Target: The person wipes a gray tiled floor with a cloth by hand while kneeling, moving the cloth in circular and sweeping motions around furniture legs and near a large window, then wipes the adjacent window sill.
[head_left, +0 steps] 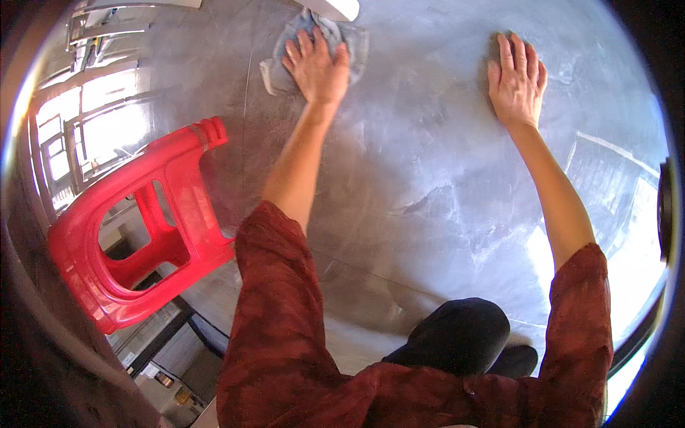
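Observation:
My left hand (pixel 319 67) lies spread on a crumpled grey-blue cloth (pixel 356 45) and presses it against the glossy grey marbled floor (pixel 385 160). The cloth's upper part reaches under or beside the end of a white object (pixel 340 8) at the top edge. To the right, my right hand (pixel 517 80) rests palm down on the bare floor, its fingers slightly apart and holding nothing.
A red plastic stool (pixel 206 214) lies on its side at the left, close to my left sleeve. Behind it, bright windows show at the far left. A dark-framed piece of furniture (pixel 166 331) stands at the lower left. My dark-clad knee (pixel 460 331) is below.

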`<act>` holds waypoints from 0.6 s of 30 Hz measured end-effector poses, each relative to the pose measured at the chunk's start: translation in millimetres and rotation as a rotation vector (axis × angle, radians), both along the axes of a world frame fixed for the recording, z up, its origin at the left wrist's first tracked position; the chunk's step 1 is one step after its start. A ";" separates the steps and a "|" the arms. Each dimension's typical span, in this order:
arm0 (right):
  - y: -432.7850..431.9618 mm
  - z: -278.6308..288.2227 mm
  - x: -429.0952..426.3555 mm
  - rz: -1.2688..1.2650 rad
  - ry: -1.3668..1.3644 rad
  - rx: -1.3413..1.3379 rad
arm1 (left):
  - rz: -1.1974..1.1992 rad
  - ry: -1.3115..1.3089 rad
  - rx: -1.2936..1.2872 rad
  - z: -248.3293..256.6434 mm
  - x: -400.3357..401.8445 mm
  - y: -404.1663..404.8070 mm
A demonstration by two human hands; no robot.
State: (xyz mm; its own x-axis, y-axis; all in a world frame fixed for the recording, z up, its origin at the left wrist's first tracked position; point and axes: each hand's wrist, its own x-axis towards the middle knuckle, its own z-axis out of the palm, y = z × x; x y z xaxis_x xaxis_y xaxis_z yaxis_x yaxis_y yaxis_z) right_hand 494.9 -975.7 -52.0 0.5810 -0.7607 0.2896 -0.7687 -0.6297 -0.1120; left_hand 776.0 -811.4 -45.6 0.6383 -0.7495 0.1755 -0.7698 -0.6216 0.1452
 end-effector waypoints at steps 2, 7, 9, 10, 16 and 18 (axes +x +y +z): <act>-0.2 1.6 -1.8 -0.008 0.005 -0.011 | -0.058 0.000 -0.025 -1.9 -43.5 -3.1; -9.7 -8.8 -9.4 -0.015 -0.002 -0.019 | -0.264 0.078 -0.058 15.8 -156.9 -19.9; -14.0 -7.4 -10.5 -0.014 0.014 0.044 | -0.322 0.069 -0.089 16.9 -186.8 -29.1; -17.4 -6.6 -11.2 -0.001 0.050 0.107 | -0.374 0.134 -0.079 20.1 -195.8 -30.4; -52.6 9.7 -41.3 0.088 0.095 0.512 | -0.377 0.621 -0.395 31.4 -209.2 5.6; -17.9 19.6 -35.7 0.093 0.193 0.252 | -0.084 0.337 -0.462 29.8 -192.5 54.3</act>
State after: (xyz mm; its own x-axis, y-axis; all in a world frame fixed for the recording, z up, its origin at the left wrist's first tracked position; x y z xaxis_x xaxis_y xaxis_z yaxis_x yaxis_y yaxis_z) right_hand 459.2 -993.6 -32.4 0.6775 -0.7352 -0.0231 -0.7311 -0.6695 -0.1313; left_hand 583.5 -757.1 -15.8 0.6576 -0.6935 0.2943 -0.6779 -0.3742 0.6328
